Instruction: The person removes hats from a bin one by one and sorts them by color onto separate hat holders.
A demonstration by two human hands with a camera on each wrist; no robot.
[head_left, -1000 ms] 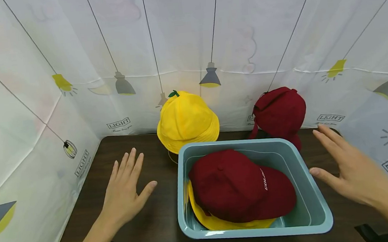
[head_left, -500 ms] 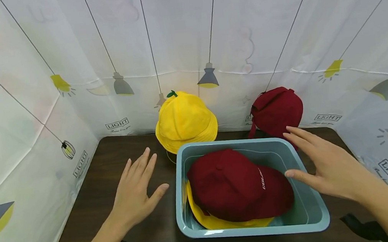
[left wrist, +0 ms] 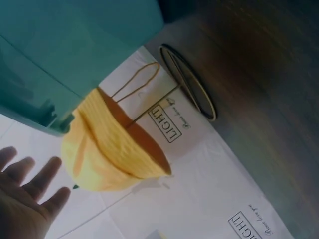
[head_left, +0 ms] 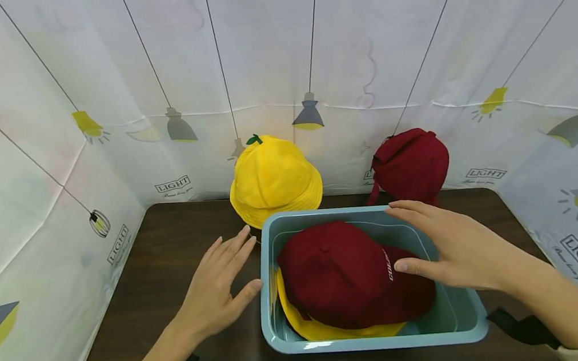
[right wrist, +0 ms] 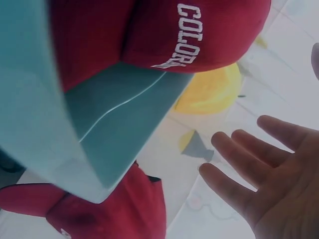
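A blue-grey plastic basin (head_left: 375, 343) stands on the dark table. Inside it a dark red baseball cap (head_left: 336, 279) with white lettering lies over a yellow hat (head_left: 328, 332), of which only the brim edge shows. My left hand (head_left: 221, 289) hovers at the basin's left side, fingers spread, thumb close to the rim. Over the basin's right part is my right hand (head_left: 455, 246), its fingers extended and its thumb overlapping the cap's brim in the head view. Neither hand holds anything; the right wrist view shows spread fingers (right wrist: 239, 159) apart from the cap.
Behind the basin, a yellow bucket hat (head_left: 275, 176) with a green leaf tip sits on a wire stand (left wrist: 187, 82). At the back right is another dark red cap (head_left: 411, 164). A white curtain (head_left: 256, 45) printed with lamps encloses the table (head_left: 180, 236).
My right hand has moved left from beside the basin to over it. The left hand has come right, closer to the basin's rim. The hats and basin stay in place.
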